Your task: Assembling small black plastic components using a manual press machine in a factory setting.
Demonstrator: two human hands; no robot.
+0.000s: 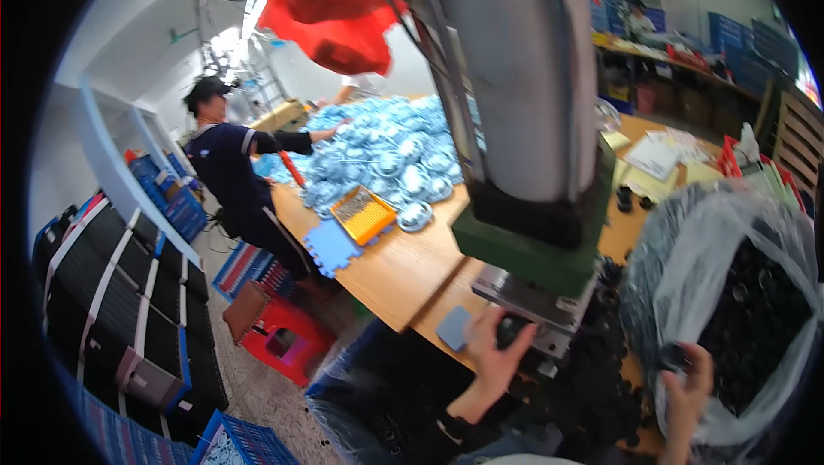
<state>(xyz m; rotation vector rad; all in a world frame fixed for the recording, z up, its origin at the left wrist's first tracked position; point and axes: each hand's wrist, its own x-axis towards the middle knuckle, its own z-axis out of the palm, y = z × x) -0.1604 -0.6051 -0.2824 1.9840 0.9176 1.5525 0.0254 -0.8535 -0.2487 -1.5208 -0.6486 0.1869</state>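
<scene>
My left hand is at the front of a press with a grey cylinder and a green head. Its thumb and fingers curve around a black round part at the metal die. Further right, my right hand pinches another small black round part beside a clear plastic bag. The bag holds many black parts. Loose black pieces lie heaped between my two hands.
A bag-lined bin stands below my left forearm. Across the table, a person reaches into a pile of light-blue parts, near a yellow tray. A red stool and stacked black crates stand left.
</scene>
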